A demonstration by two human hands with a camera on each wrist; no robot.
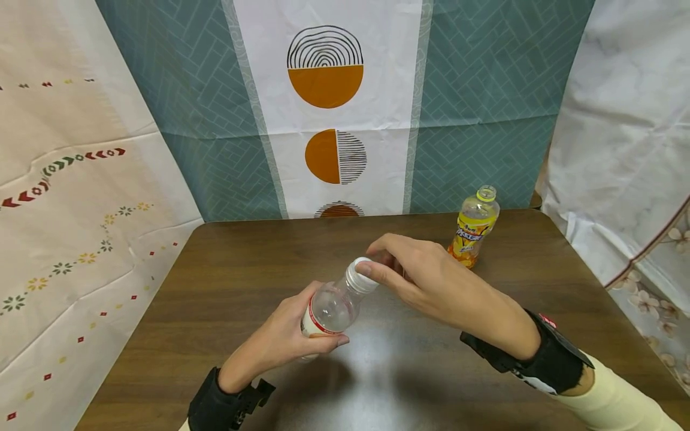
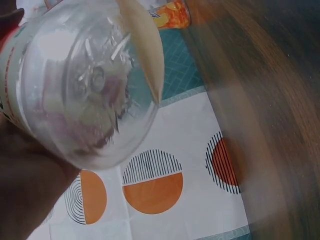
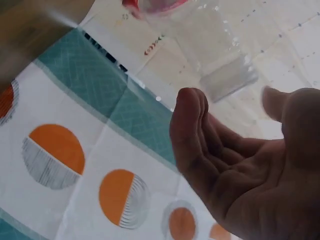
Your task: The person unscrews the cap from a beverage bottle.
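Observation:
A clear plastic bottle with a white cap and a red-edged label is held tilted over the table, its neck up and to the right. My left hand grips it around the label, thumb on the near side. The left wrist view shows the ridged base of the bottle close up. My right hand is at the cap, with the thumb overlapping it in the head view. In the right wrist view the right hand's fingers and thumb stand apart, on either side of the cap.
Behind my right hand, a second bottle with a yellow label and an uncapped mouth stands on the brown wooden table. A patterned teal and white cloth hangs along the table's far edge, and light cloths hang at both sides.

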